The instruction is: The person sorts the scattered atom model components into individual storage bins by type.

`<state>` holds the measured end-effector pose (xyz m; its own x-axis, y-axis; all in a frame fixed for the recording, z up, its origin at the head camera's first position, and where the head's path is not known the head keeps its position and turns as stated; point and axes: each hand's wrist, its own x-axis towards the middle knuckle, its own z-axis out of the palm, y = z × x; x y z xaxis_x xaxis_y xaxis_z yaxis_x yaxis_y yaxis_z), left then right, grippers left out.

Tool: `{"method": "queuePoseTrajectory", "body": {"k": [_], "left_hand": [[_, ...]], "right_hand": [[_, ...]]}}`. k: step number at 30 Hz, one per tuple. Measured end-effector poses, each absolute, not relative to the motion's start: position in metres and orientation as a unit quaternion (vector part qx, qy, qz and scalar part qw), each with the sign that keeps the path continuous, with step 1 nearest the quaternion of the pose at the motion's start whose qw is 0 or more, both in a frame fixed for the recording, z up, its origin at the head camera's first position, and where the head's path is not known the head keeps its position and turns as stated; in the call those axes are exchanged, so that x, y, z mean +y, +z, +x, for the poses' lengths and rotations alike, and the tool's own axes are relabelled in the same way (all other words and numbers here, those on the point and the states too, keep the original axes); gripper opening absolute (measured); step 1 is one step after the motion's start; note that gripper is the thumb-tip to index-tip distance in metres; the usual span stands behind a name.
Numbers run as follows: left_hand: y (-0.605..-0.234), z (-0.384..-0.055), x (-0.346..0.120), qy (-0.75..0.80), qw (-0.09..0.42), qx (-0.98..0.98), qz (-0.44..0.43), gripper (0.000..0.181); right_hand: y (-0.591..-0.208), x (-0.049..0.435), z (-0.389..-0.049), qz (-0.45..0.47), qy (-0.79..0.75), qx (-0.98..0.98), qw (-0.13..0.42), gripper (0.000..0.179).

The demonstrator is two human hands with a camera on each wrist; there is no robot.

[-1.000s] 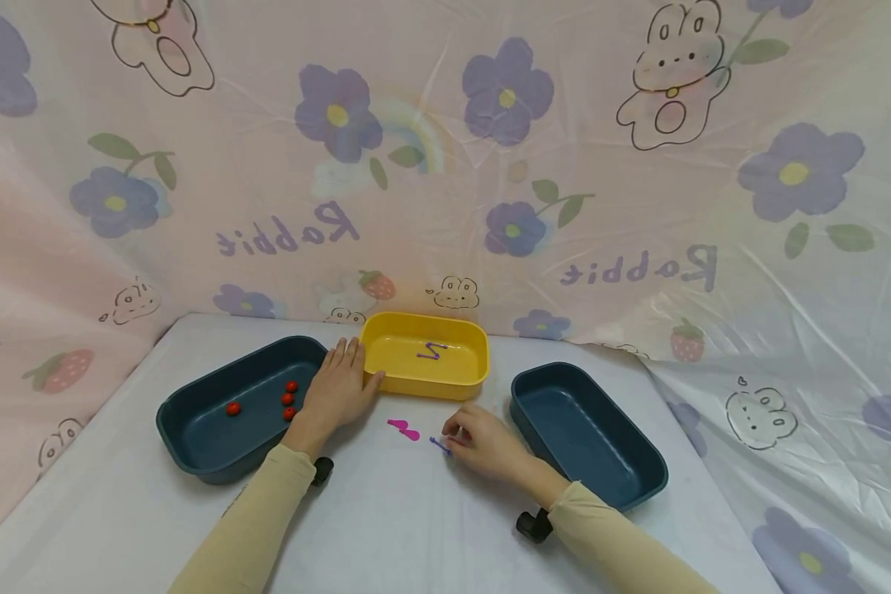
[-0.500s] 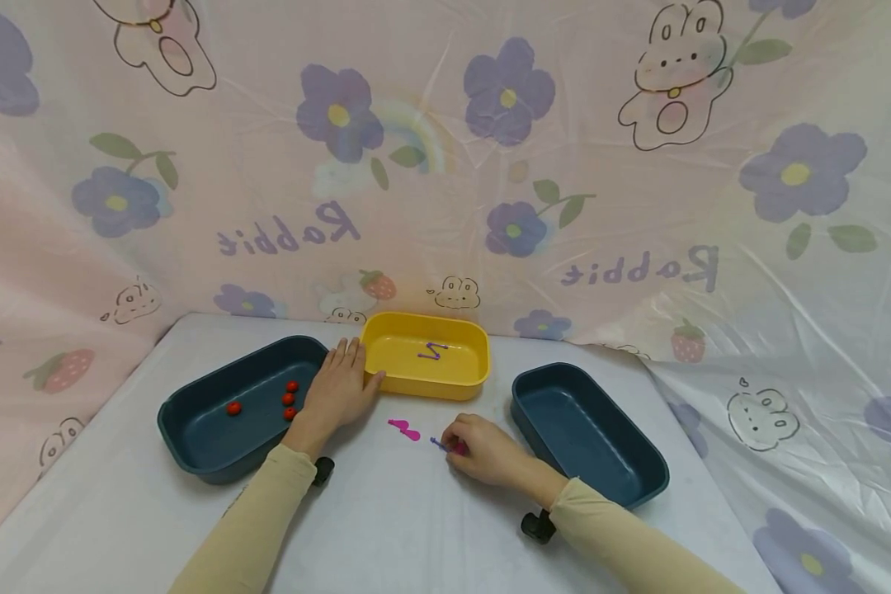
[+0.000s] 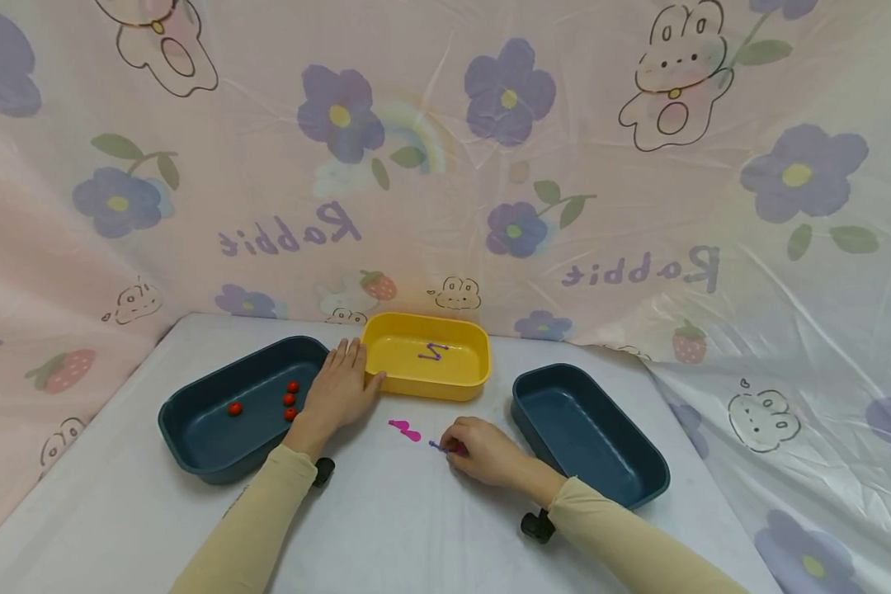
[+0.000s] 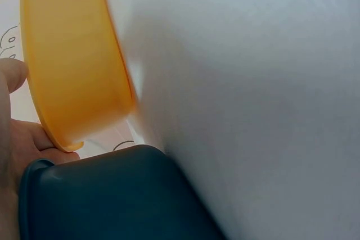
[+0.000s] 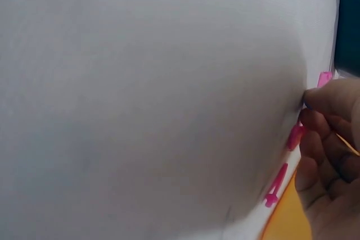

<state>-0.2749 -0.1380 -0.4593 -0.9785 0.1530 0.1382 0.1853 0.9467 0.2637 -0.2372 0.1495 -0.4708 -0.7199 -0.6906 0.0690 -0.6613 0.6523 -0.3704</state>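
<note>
My right hand (image 3: 486, 450) is over the table, its thumb and index fingertips pinching a small purple stick (image 3: 436, 446). In the right wrist view only a dark sliver of it shows at the thumb tip. Part of a pink piece (image 5: 295, 137) peeks out by the curled fingers. Two flat pink drop-shaped pieces (image 3: 404, 430) lie left of that hand. My left hand (image 3: 337, 392) lies with straight fingers between the yellow tray (image 3: 431, 387) and the left dark teal tray (image 3: 215, 476), touching both rims. Purple sticks (image 3: 432, 356) form a zigzag inside the yellow tray.
Several small red round pieces (image 3: 289, 399) are in the left teal tray. Another dark teal tray (image 3: 586, 437) stands to the right, close to my right forearm. A patterned curtain (image 3: 416, 206) hangs behind the white-covered table (image 3: 401, 528).
The right hand has shifted slightly towards me, with its fingertips drawn together on the purple stick, which has turned a little. My left hand stays where it was.
</note>
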Motion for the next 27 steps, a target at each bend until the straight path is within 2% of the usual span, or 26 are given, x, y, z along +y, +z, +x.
{"method": "queuePoseTrajectory", "body": {"k": [27], "left_hand": [[-0.4576,-0.2743,-0.1376,-0.143,0.055,-0.984,-0.087,0.082]], "right_hand": [[-0.4647,0.1502,-0.2364,-0.376,-0.231,0.898,-0.008,0.014]]}}
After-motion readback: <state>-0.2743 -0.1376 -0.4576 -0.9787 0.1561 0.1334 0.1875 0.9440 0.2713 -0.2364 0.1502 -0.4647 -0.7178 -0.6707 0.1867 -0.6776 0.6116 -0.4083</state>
